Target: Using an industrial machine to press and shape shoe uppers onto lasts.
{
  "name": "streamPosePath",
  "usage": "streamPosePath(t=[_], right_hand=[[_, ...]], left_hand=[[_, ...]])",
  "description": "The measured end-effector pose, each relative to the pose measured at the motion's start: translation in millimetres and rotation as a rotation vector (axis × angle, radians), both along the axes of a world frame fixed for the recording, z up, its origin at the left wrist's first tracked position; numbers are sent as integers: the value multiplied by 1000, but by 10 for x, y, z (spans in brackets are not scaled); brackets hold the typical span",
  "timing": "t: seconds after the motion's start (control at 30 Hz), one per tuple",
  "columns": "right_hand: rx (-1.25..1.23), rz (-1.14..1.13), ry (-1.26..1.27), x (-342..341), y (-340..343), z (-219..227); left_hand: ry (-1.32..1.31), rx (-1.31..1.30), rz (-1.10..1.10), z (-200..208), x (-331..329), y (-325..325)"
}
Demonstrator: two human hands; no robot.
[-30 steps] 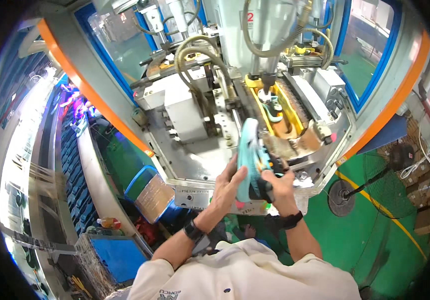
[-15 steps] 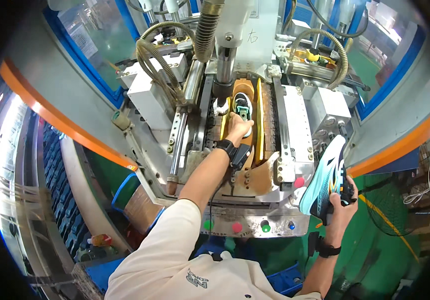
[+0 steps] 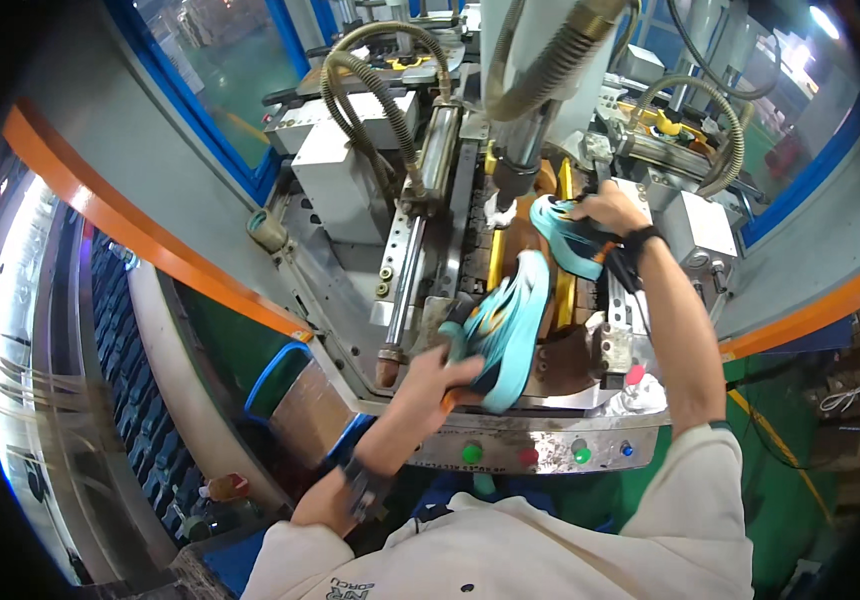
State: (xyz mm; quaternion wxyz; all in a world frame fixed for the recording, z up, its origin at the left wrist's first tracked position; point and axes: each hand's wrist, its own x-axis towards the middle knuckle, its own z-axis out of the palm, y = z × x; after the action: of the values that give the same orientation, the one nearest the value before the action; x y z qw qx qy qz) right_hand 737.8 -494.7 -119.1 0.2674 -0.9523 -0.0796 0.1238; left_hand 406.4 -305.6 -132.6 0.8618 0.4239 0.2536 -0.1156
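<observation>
Since the earlier frame, your left hand (image 3: 430, 388) has drawn back from the fixture toward the front edge, and your right hand (image 3: 612, 208) has swung in from outside on the right. The nearer teal shoe (image 3: 512, 330), in your left hand, slants over the fixture's front end; the farther teal shoe (image 3: 572, 240), in your right, slants over the channel beside the right-hand yellow plate (image 3: 566, 298). From here, the two shoes could bump, being so near each other, and the farther one could catch the ram (image 3: 520, 165) or settle crooked on that plate if lowered at this tilt. Your right hand also sits close to the ram, so a pinch is possible should it drop. As for grip, your right fingers are curled tight, pinching the farther shoe's collar end. Your left thumb presses the nearer shoe's near end, the hand opened only to its thickness; the other fingers are blurred or hidden, so their hold I cannot tell.
</observation>
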Motion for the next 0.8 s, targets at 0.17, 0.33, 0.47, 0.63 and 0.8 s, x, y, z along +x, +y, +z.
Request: streamPosePath(t=[0.17, 0.33, 0.47, 0.63, 0.8], right_hand=[[-92, -54, -201, 47, 727, -791], [-58, -166, -334, -95, 1005, -1169], [90, 192, -634, -650, 835, -909], [486, 678, -433, -3005, 585, -590], [379, 938, -361, -3637, 460, -2182]], left_hand=[[109, 181, 204, 337, -1467, 374], [120, 189, 782, 342, -2586, 180], [104, 175, 1005, 269, -2915, -156], [167, 333, 1110, 28, -3335, -727], [331, 761, 850, 94, -3559, -1226]])
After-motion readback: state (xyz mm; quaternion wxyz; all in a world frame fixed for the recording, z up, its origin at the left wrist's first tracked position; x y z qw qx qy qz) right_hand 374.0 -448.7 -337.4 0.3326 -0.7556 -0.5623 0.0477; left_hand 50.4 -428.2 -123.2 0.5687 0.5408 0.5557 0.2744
